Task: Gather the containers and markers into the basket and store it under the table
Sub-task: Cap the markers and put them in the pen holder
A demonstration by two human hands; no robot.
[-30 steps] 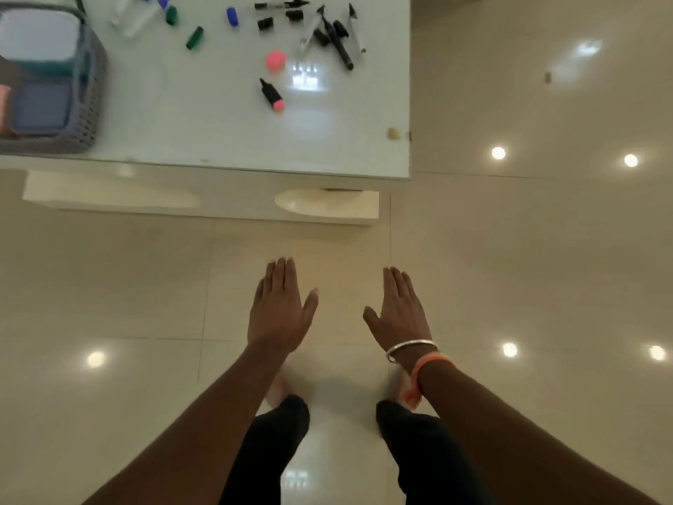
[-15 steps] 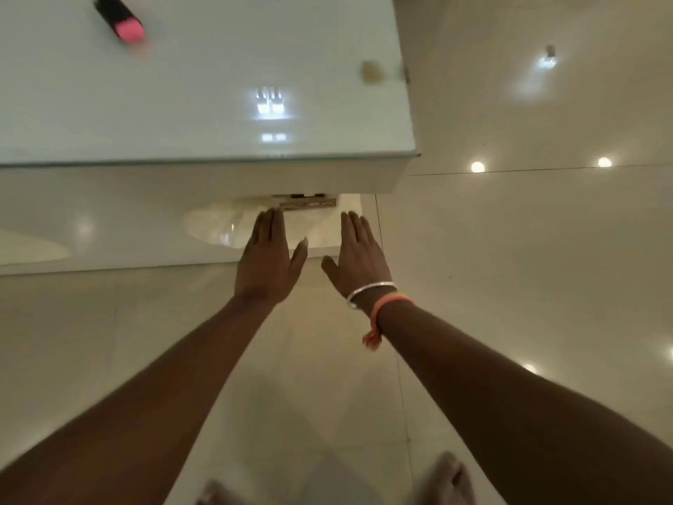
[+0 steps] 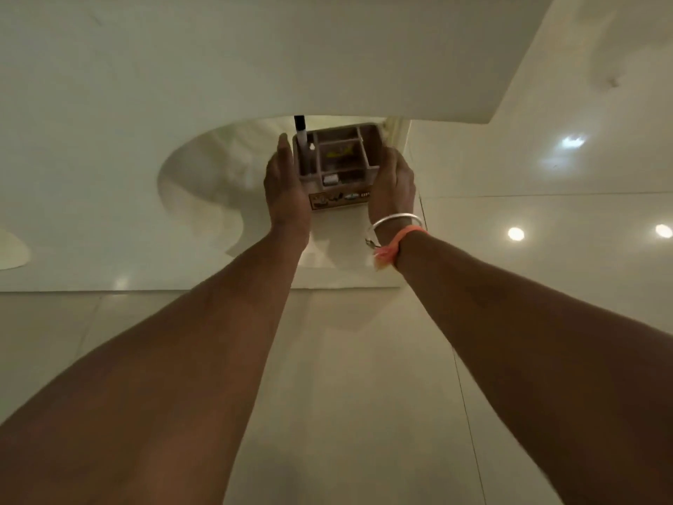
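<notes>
Compartmented desk organizer (image 3: 338,160) is low under the table (image 3: 327,60), its far rim tucked below the overhanging edge.

Left hand (image 3: 286,187) lies flat against the organizer's left wall, fingers straight. Right hand (image 3: 391,182) cups the organizer's right wall; whether its fingers curl round it cannot be told.

A black marker (image 3: 300,131) stands in the organizer's left compartment, its top hidden by the table edge.

Risks noted:
- A palm squeeze without hooked fingers may slip on smooth walls.
- A straight lift would likely knock the marker against the edge above the organizer.
- Any tilt could spill the small items inside the organizer.
</notes>
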